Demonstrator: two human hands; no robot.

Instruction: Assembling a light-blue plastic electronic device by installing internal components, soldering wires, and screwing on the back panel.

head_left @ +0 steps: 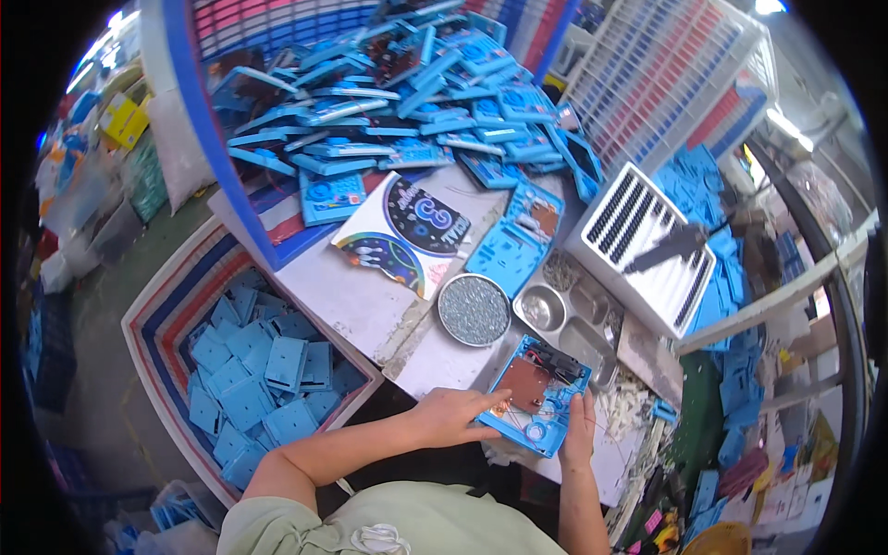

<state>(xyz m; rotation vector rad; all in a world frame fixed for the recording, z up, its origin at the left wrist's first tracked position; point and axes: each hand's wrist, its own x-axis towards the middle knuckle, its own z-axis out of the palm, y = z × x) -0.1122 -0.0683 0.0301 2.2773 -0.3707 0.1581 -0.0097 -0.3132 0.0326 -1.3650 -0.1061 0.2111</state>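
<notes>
An opened blue plastic casing with a brown circuit board, thin wires and a round part inside is held over the near edge of the table. My left hand grips its left side, the fingertips reaching over the rim by the board. Against the right side, my right hand is closed along the edge, its fingers partly hidden. Just beyond lie a round tin of small metal screws and a metal compartment tray. Farther back rests another open blue casing.
A blue crate piled with blue casings stands at the back. Left and lower, a stripe-lined bin holds blue panels. A printed card lies on the table. To the right, a dark tool lies across a white slotted box.
</notes>
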